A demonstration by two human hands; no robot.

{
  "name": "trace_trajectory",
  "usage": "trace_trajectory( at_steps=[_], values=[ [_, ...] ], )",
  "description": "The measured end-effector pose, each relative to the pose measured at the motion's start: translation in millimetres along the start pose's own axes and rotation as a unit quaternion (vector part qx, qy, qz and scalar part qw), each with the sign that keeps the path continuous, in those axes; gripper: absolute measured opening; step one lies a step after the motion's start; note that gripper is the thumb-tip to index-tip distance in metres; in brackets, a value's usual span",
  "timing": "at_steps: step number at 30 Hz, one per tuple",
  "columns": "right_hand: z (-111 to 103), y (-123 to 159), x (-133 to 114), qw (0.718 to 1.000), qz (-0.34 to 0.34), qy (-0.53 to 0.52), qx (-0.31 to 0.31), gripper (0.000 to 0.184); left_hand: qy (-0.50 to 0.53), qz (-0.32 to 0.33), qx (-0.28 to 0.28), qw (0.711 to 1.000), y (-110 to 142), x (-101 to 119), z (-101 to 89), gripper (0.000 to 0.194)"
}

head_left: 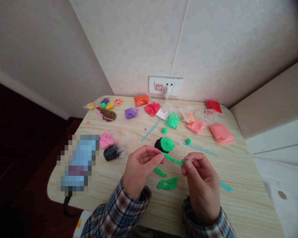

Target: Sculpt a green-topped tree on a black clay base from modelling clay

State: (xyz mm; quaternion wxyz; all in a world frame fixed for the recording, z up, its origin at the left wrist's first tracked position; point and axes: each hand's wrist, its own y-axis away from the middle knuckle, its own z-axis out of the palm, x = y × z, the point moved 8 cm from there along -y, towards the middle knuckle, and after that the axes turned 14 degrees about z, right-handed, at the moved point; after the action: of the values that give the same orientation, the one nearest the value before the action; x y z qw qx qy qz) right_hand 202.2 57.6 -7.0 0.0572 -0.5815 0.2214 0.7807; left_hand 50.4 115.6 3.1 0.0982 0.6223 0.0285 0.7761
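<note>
Between my two hands stretches a thin strip of green modelling clay (172, 159), held above the table. My left hand (144, 167) pinches its left end, and the fingers of my right hand (201, 180) close on its right end. Just beyond them lies a black clay disc (158, 144) with a flat green clay round (168, 144) on top, pointed at its right side. Nearer to me are a small green clay piece (160, 172) and a flat green clay scrap (167, 183) with an opening in it. Two green clay balls (164, 130) sit farther back.
Bagged clay in several colours lines the back, including a green packet (173, 120). Blue plastic tools (203, 150) lie around the middle. On the left are a pixelated device (79, 163) with a cable, a black clay bag (111, 152) and a brown coiled clay piece (108, 114).
</note>
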Motion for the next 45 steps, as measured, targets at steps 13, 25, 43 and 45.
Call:
trace_trajectory(
  at_steps=[13,25,43,45],
  values=[
    [-9,-4,-1,0.997,0.067,-0.011,0.032,0.014,-0.033,-0.013,0.02,0.999,-2,3,1.7,0.01],
    [-13,-3,-2,0.995,0.075,0.007,0.059,0.016,-0.032,-0.004,0.036,0.999,-1,0,1.4,0.016],
    [-11,1,1,0.995,0.088,0.028,0.038,0.012,-0.012,-0.031,0.027,0.999,6,-2,-2.6,0.005],
    [-11,2,0,0.995,0.083,0.031,0.04,0.011,-0.01,-0.038,0.03,0.999,7,-3,-3.0,0.004]
  ],
)
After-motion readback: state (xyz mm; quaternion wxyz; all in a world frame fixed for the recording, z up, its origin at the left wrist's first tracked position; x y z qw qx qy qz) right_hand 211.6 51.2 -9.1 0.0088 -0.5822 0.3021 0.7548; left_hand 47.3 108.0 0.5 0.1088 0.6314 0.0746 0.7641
